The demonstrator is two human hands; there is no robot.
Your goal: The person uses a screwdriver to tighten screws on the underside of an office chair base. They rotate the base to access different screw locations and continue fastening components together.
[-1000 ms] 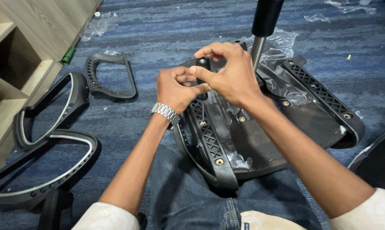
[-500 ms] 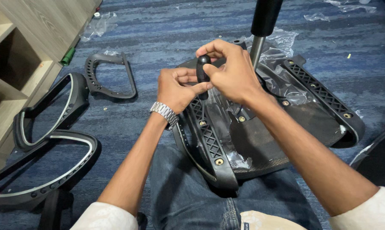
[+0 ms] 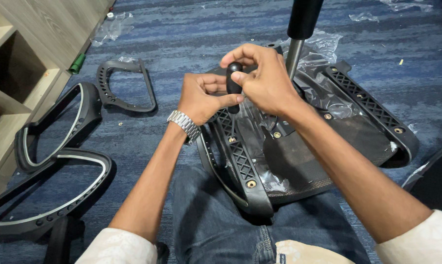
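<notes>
My right hand (image 3: pixel 266 80) pinches the top of the short black screwdriver handle (image 3: pixel 233 84) to steady it upright; my left hand (image 3: pixel 201 98) clenches its lower part, the tip bearing down on the upturned black plastic chair seat base (image 3: pixel 299 161) across my lap.

Blue striped carpet floor (image 3: pixel 181 39), grey armrest (image 3: pixel 125 85) lying flat, black chair frames (image 3: pixel 49 161), clear plastic scraps (image 3: pixel 111 27)
</notes>
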